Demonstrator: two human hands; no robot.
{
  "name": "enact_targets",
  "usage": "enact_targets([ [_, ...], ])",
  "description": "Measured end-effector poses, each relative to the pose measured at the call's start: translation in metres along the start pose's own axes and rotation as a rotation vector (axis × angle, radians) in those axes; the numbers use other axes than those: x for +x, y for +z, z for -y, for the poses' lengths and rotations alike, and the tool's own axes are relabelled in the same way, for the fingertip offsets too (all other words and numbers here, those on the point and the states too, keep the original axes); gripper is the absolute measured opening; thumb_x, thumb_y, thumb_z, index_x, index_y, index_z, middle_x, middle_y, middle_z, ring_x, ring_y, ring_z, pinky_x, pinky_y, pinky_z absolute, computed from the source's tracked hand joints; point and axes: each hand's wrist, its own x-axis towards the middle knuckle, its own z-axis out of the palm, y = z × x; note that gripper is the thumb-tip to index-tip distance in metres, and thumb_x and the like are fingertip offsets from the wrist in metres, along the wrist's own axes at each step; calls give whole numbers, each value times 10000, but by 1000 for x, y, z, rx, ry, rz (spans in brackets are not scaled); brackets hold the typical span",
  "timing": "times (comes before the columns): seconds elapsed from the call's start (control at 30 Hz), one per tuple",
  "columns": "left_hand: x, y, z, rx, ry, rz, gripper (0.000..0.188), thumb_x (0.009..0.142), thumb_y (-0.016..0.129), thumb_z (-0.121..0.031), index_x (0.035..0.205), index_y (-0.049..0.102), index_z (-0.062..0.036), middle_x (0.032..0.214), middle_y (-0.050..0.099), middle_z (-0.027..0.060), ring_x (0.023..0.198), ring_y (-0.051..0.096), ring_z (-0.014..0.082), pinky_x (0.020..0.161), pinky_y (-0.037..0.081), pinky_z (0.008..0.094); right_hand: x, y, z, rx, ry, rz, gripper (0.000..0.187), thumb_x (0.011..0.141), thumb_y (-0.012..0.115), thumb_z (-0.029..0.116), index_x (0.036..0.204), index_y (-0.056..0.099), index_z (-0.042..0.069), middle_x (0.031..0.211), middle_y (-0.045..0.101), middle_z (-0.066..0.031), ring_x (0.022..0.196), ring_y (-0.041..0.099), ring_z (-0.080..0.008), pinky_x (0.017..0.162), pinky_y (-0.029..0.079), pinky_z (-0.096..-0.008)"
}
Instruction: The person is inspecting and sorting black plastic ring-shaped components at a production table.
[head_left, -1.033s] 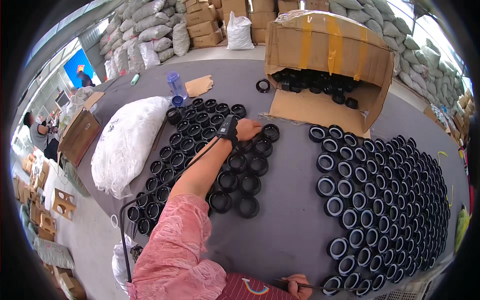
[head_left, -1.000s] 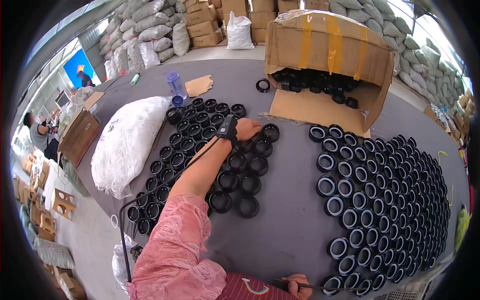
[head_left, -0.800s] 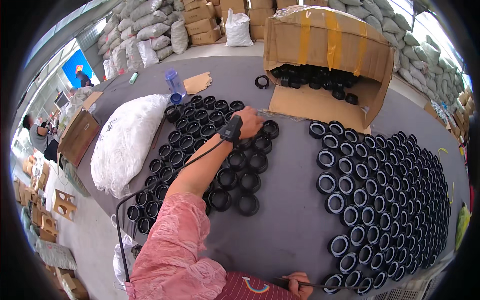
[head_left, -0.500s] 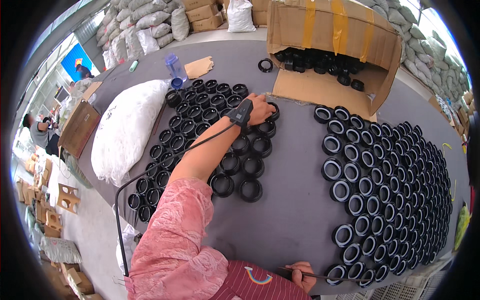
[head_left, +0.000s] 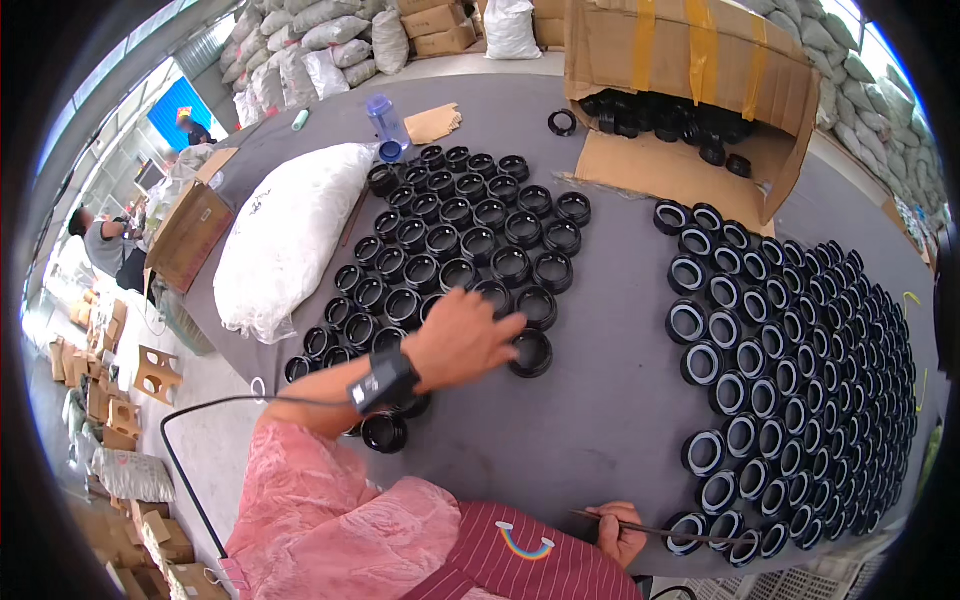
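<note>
My left hand (head_left: 462, 340) hovers over the near part of a group of black plastic rings (head_left: 457, 212). Its fingers are spread and slightly blurred, with nothing visible in them. Just right of its fingertips one ring (head_left: 531, 353) stands at the group's edge. A black strap with a small box (head_left: 384, 380) and a cable is on my left wrist. Low in the view, my right hand (head_left: 622, 535) is closed around a thin dark stick (head_left: 680, 534). The stick's far end passes over the nearest rings of a larger group with pale inner rims (head_left: 752, 357).
A tilted cardboard box (head_left: 690, 60) holds more black rings at the back; a single ring (head_left: 562, 122) lies beside it. At left are a full white bag (head_left: 295, 235), a blue bottle (head_left: 387, 122) and a carton (head_left: 190, 235). Another person (head_left: 110, 245) is farther left.
My left hand has come back toward me from the group's far right edge, uncovering the rings there. The view has shifted slightly. My right hand still grips the stick.
</note>
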Motion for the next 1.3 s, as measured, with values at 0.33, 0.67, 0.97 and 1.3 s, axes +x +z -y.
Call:
enact_targets([
  [0.33, -26, 53, -43, -123, -179, 12, 242, 897, 659, -399, 1028, 689, -197, 857, 602, 124, 890, 598, 312, 820, 433, 437, 0, 6, 6, 150, 108, -49, 73, 954, 555, 10, 935, 622, -11, 951, 675, -179, 875, 645, -216, 789, 546, -344],
  [0.67, 38, -9, -4, -156, 27, -401, 203, 863, 699, -345, 914, 649, -154, 820, 549, 109, 805, 557, 309, 749, 422, 434, 8, -20, 5, -253, 40, 237, 194, 1004, 558, 152, 1116, 648, 23, 1025, 685, -167, 925, 663, -285, 825, 529, -376],
  [0.97, 235, 46, 123, -11, -205, -314, 272, 938, 612, -393, 1025, 726, -162, 900, 681, 163, 933, 654, 365, 819, 508, 467, 28, -7, -7, -170, 104, 248, 182, 999, 559, 141, 1102, 648, 20, 1017, 684, -167, 918, 663, -280, 821, 531, -374],
  [1.3, 263, 88, 149, 40, -300, -14, 374, 936, 570, -450, 1157, 729, -194, 1019, 724, 181, 1042, 657, 378, 1036, 430, 475, 41, -7, -21, -164, 117, 232, 169, 994, 561, 128, 1087, 648, 17, 1009, 682, -167, 910, 664, -274, 817, 534, -372],
])
